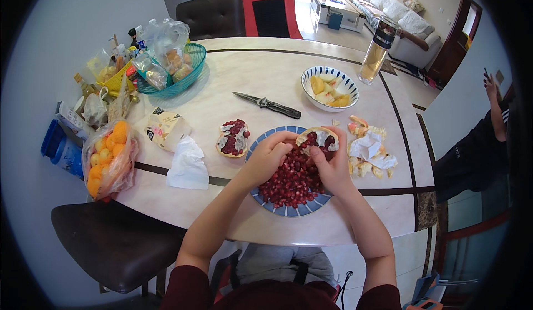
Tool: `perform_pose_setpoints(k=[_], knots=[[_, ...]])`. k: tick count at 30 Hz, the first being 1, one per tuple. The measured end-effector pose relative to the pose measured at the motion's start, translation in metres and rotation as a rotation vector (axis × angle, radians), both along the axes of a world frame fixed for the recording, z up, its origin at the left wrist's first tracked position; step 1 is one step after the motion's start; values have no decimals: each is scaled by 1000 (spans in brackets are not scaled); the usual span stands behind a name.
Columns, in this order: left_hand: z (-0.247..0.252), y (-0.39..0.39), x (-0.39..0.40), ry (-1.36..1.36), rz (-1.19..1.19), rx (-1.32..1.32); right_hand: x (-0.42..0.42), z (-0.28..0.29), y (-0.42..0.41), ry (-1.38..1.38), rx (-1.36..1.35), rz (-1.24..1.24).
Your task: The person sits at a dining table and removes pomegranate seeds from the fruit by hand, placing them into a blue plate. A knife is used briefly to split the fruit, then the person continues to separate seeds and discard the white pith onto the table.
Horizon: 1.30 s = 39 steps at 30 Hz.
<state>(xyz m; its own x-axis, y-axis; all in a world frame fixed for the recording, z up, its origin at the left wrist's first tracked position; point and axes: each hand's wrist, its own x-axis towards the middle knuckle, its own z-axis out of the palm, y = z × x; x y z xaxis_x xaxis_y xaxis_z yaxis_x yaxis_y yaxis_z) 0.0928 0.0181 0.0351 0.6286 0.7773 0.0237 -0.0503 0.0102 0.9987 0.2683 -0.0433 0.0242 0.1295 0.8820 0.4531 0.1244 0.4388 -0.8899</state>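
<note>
Over a blue-and-white plate [275, 210] heaped with loose pomegranate arils [287, 185], both hands are at a broken pomegranate piece [318, 137]. My right hand [335, 164] grips its right side, with the thumb across the front by the arils. My left hand [268, 156] has its curled fingers and thumb at the left rim of the piece. White membrane and some dark red arils show inside the rind. To the left of the plate lies another pomegranate piece [233, 138], cut side up. Behind the plate rests a folding knife [268, 105], blade out and pointing left.
A bowl of cut fruit [330, 88] and a glass tea bottle [377, 51] stand behind. Peels with crumpled tissue [370, 149] lie right. Leftward are a tissue [188, 164], a paper packet [165, 128], bagged oranges [109, 156] and a teal basket [189, 74]. A person [474, 151] stands at right.
</note>
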Motion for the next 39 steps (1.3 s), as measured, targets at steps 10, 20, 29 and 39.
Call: perform_pose_setpoints(k=[10,20,29,39], knots=[[-1,-6,7,-32,-11,99,-1,-2,2,444,-365,289],[-11,-2,8,-170,-97,-5,8,-2,3,547,-451,364],[-14,-3,11,-217,-101,-66,13,-5,4,595,-428,453],[-16,-8,15,-307,6,-189,2,-3,3,658,-325,440]])
